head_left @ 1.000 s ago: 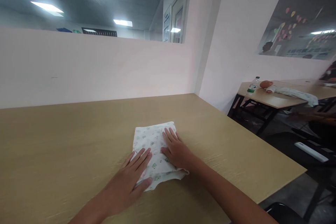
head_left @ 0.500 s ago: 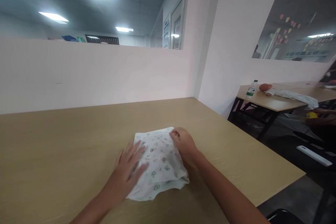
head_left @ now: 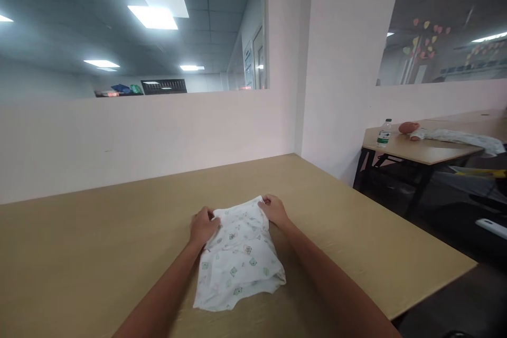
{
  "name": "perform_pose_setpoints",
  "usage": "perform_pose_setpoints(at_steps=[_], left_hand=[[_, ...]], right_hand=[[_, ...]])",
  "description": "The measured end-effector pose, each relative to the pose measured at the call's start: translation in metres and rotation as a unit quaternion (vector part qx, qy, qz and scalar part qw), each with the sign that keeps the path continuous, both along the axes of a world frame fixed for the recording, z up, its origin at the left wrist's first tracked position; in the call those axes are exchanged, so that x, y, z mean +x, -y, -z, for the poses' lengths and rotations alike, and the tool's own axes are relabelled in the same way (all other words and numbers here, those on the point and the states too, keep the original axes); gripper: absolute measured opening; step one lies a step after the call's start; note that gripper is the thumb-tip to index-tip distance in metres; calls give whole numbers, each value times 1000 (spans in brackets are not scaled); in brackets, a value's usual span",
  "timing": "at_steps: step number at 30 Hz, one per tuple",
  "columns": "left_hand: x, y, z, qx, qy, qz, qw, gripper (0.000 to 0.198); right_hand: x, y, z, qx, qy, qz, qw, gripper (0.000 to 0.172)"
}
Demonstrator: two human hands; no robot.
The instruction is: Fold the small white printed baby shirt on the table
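Observation:
A folded white cloth [head_left: 237, 261] with small green printed figures lies on the tan wooden table [head_left: 79, 253] in front of me. My left hand [head_left: 203, 225] pinches its far left corner. At the far right corner my right hand [head_left: 274, 210] is closed on the cloth's edge. The far edge is lifted a little off the table between the two hands, while the near part rests flat.
A low white partition wall [head_left: 138, 137] runs along the table's far side. The table's right edge drops to a dark floor. Another table [head_left: 423, 150] at the right carries a water bottle [head_left: 383, 133], a doll and a cloth.
Both hands have slid from lying flat on the cloth up to its far corners and closed on them. The view has tilted upward.

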State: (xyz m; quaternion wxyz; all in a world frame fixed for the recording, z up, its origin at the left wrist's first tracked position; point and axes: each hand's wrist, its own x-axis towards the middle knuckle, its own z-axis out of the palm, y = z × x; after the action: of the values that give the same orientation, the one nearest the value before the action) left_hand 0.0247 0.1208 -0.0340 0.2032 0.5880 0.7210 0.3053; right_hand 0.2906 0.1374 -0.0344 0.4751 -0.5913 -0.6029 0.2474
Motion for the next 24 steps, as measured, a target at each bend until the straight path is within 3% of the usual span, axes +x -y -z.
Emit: perform_pose_setpoints(at_steps=[5, 9, 12, 15, 17, 20, 24], left_hand=[[-2, 0, -11, -10, 123, 15, 992, 51], [-14, 16, -40, -48, 223, 78, 971, 62], [-23, 37, -65, -47, 249, 105, 962, 65], [-33, 62, -75, -11, 254, 118, 960, 73], [-41, 81, -68, 22, 231, 131, 964, 72], [-53, 114, -42, 55, 139, 173, 973, 58], [-65, 153, -7, 39, 0, 292, 956, 34]], right_hand=[[1, 7, -15, 23, -93, -74, 993, 22], [4, 20, -33, 29, -156, -124, 980, 23], [11, 38, -47, 38, -145, -160, 976, 16], [21, 60, -59, 36, -86, -221, 971, 12], [27, 78, -66, 61, -18, -249, 966, 11], [32, 106, -70, 139, 92, -275, 947, 9], [34, 140, -57, 160, 196, -344, 904, 14]])
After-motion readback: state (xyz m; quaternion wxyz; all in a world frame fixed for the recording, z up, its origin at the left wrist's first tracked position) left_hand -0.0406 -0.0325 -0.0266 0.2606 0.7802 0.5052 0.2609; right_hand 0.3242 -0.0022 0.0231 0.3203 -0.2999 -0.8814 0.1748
